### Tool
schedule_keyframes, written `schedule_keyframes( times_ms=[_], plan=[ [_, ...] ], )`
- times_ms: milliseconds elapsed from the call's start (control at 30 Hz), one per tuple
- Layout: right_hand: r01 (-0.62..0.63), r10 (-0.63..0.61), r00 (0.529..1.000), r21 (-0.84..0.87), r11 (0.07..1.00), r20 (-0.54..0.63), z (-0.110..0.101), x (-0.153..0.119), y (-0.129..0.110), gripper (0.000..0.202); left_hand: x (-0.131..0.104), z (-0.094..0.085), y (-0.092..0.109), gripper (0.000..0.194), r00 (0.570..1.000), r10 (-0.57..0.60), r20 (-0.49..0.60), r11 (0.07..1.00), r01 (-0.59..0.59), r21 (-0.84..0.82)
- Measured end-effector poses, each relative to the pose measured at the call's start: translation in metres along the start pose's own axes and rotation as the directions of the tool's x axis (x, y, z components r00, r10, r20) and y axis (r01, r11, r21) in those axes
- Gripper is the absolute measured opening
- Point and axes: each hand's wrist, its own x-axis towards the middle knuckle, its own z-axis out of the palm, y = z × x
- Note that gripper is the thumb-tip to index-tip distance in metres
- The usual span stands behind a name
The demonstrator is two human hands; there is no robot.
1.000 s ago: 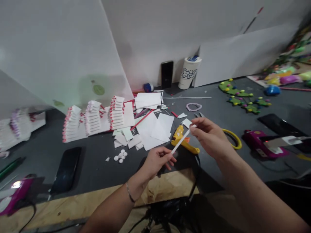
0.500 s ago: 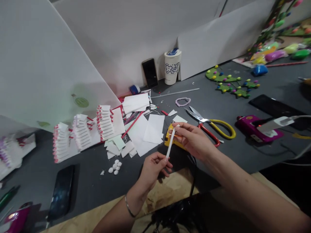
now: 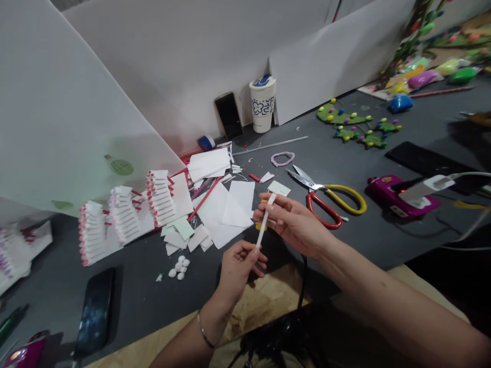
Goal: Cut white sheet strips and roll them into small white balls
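Observation:
A narrow white paper strip [image 3: 263, 228] slants between my two hands above the table's front part. My left hand [image 3: 240, 266] pinches its lower end between thumb and fingers. At the upper end, my right hand [image 3: 293, 220] grips the strip, its fingers closed behind it. Beneath the right hand a yellow object [image 3: 261, 225] is mostly hidden. Scissors [image 3: 315, 188] with one red and one yellow handle lie open to the right of that hand. White paper sheets [image 3: 218, 214] and small cut pieces [image 3: 198, 237] spread out beyond my left hand.
Small white balls [image 3: 179, 268] lie left of my hands. Rows of red-tipped white rolls [image 3: 159, 199] rest on paper behind them. A lidded cup [image 3: 263, 105] and a phone [image 3: 229, 116] stand at the back. A purple power socket [image 3: 399, 197] with a white charger sits at right.
The camera view has shifted slightly. My right hand's fingers have moved a little along the strip's upper end and now cover more of the yellow object. Both hands still hold the strip.

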Motion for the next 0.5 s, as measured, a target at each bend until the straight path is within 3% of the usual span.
schedule_keyframes(
  times_ms=[333, 500],
  plan=[
    [-0.026, 0.046, 0.997, -0.297, 0.954, 0.059, -0.0069, 0.0008, 0.01, 0.024, 0.0002, -0.0016, 0.003, 0.034, 1.0, -0.019, 0.003, 0.995, 0.019, -0.1],
    [0.037, -0.006, 0.997, -0.392, 0.919, 0.079, -0.007, 0.0005, 0.0102, 0.019, -0.0006, -0.0023, 0.0049, 0.034, 0.984, -0.098, 0.148, 0.98, 0.121, -0.157]
  ],
)
